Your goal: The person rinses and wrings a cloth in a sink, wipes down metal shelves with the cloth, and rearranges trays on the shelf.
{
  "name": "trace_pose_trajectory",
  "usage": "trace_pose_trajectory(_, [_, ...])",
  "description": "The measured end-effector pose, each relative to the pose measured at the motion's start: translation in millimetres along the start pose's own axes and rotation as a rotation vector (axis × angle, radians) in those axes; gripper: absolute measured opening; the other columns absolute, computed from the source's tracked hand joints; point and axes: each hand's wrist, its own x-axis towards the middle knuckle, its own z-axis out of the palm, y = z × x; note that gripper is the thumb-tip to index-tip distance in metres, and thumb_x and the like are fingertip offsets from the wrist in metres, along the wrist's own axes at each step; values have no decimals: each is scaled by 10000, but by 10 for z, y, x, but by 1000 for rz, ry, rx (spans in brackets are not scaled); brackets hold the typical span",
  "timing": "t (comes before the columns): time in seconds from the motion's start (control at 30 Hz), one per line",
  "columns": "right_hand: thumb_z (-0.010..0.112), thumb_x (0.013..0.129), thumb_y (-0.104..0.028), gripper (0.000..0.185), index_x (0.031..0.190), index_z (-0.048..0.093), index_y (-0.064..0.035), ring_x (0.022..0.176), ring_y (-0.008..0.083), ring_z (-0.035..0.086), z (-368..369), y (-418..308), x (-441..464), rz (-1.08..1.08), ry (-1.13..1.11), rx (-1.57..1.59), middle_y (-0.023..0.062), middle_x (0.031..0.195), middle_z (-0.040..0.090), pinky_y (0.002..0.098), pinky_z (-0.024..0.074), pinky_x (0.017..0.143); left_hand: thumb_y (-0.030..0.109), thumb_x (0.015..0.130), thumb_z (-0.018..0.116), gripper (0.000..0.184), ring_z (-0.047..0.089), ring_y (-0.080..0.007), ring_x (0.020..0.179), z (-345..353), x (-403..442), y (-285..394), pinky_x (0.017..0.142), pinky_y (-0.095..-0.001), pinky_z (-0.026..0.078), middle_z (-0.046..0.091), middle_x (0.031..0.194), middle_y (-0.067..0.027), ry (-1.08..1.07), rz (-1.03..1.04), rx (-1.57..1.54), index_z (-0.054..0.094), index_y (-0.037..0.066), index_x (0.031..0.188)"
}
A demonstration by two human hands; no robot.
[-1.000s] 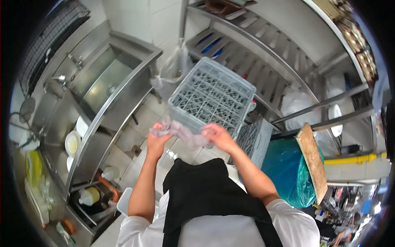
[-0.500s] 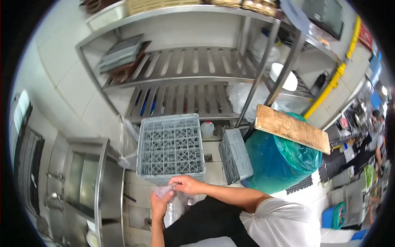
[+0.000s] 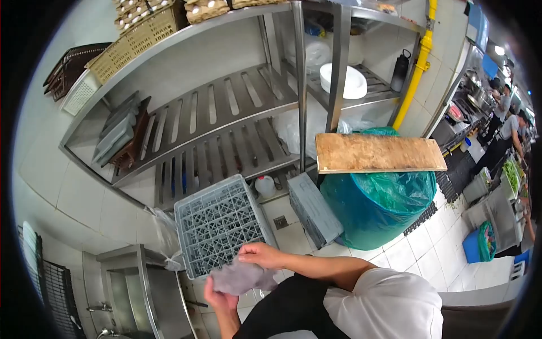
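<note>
Greyish cloth (image 3: pixel 244 277) is now spreading wider than the bunch of half a second ago, the left hand (image 3: pixel 222 299) gripping its left end and the right hand (image 3: pixel 263 256) pinching its upper edge, so both are holding it more open near the grey rack (image 3: pixel 256 210).

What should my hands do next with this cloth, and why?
Probably draw the right hand gently away from the left hand to spread the cloth, since it looks rumpled between them and both hands are holding it.
</note>
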Motion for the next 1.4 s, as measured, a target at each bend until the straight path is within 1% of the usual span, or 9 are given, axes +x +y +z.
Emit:
trace_pose_trajectory(0.23, [500,905,-109,209,1094,534,-27,962,91,500,-89,-153,-81,-8,157,524,13,1004,556,263,411,863,472,843,536,627,495,-277,1120,-112,225,-431,924,-435,424,501,1221,-137,-39,-351,-138,410,27,1266])
trace_pose_trajectory(0.37, [492,914,-122,211,1105,528,-39,957,96,502,-419,-178,-187,9,248,450,12,981,562,265,407,869,86,772,626,498,521,-272,1106,7,208,-541,962,-419,415,532,1188,-131,-22,-243,94,448,16,1232])
trace_pose_trajectory(0.63, [517,913,-179,247,1111,542,-34,928,103,501,-685,9,-267,168,428,-94,34,965,569,269,435,780,132,803,651,404,566,-144,930,523,586,-352,805,-300,467,593,1047,-50,-19,128,565,507,21,1164])
trace_pose_trajectory(0.73, [529,911,-257,259,1083,570,-67,869,107,542,-799,255,-254,463,87,-187,38,905,590,227,428,753,209,839,640,369,530,-93,880,692,624,-359,739,-275,457,596,1012,-32,-48,101,935,519,20,1132])
trace_pose_trajectory(0.8, [546,887,-252,290,1091,564,-46,804,127,563,-649,329,-167,618,25,379,23,870,587,271,460,723,211,827,625,292,586,-245,796,1019,533,-250,733,-315,471,601,986,-125,-69,-3,1598,557,77,1078])
trace_pose_trajectory(0.87, [548,878,-245,275,1067,566,-47,795,134,564,-511,331,88,681,-120,641,28,859,587,274,460,713,193,809,613,311,586,-333,818,703,609,-689,721,-366,486,579,977,-143,-331,564,1590,568,111,1106])
trace_pose_trajectory(1.1, [555,845,-221,220,984,572,-52,764,157,568,-494,201,983,755,-231,642,46,823,589,283,459,678,204,802,646,580,529,-316,1068,565,761,-338,839,-357,469,494,1176,-157,-418,317,1260,404,104,1319])
trace_pose_trajectory(1.23, [559,826,-208,190,937,575,-54,747,170,570,-671,75,1598,716,-123,444,56,802,591,288,459,657,245,763,700,643,429,-323,1208,82,992,73,981,-387,386,426,1321,-164,-182,505,1202,402,84,1310])
trace_pose_trajectory(1.4, [564,803,-190,154,878,579,-57,725,187,573,-907,-113,2493,609,-14,241,69,776,592,294,459,632,190,764,681,597,431,-355,1187,-1236,1389,1097,983,-390,363,446,1277,-201,694,531,1359,417,36,1277])
